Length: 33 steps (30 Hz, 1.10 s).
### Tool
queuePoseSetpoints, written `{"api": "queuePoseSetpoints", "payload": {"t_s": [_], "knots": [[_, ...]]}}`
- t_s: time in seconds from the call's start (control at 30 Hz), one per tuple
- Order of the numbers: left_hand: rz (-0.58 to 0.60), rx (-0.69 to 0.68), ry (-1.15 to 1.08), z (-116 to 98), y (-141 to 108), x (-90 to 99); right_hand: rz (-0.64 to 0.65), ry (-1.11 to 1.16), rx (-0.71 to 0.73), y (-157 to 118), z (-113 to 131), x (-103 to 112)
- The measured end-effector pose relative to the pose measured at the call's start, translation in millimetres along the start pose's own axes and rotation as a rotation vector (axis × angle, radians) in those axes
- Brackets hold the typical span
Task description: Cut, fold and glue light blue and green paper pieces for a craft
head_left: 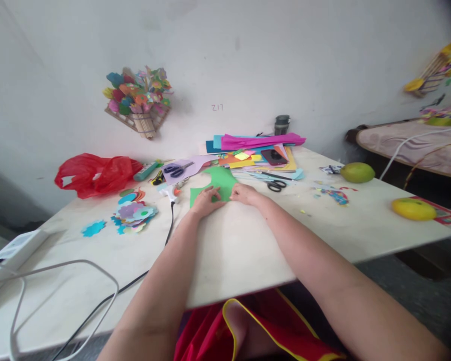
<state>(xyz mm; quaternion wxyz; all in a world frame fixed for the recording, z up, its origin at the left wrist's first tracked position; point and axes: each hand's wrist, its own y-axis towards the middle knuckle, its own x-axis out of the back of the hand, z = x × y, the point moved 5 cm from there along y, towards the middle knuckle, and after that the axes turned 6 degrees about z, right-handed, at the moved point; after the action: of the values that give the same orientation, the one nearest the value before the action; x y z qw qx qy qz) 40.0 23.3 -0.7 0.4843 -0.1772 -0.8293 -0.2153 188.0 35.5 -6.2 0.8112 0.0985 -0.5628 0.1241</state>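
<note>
So the green sheet (223, 179) is flat on the white table (240, 255), right in front of the person, with both hands on it. Left hand (209, 200) is laid over the lower part, fingers a bit spread, thumb out to the side. Right hand (245, 194) is at the right edge, fingers curled in and fingertips touching the sheet, but can't tell if they're actually pinching it

Just left of the sheet there's a glue gun (170, 194) with a black cord (171, 220) running down toward the near edge. Purple-handled scissors (175, 170) lie behind that, and black scissors (276, 186) are off to the right. Pile of paper cutouts (133, 213) further left, with a blue one (93, 228) lying apart and a red bag (97, 175) behind them. Back of the table has stacked coloured sheets with a phone (274, 157) on top, magenta paper (263, 141) along the rear. Over on the right, two fruits, one green (357, 172), one yellow (413, 209)
</note>
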Motion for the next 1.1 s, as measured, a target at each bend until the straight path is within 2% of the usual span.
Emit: {"api": "queuePoseSetpoints", "payload": {"t_s": [0.4, 0.6, 0.7, 0.93, 1.1], "knots": [[0.005, 0.100, -0.024, 3, -1, 3.7, 0.029, 0.033, -0.013, -1, 0, 1], [0.005, 0.130, 0.007, 4, 0, 2.0, -0.043, -0.006, 0.030, 1, 3, 1], [0.013, 0.143, 0.038, 4, 1, 1.6, -0.066, -0.026, 0.001, 4, 2, -1], [0.014, 0.167, 0.114, -1, 0, 1.2, -0.023, -0.003, -0.006, 11, 0, -4], [-0.020, 0.172, 0.208, -2, 2, -1.6, 0.050, 0.029, -0.070, 7, 4, 0]]}}
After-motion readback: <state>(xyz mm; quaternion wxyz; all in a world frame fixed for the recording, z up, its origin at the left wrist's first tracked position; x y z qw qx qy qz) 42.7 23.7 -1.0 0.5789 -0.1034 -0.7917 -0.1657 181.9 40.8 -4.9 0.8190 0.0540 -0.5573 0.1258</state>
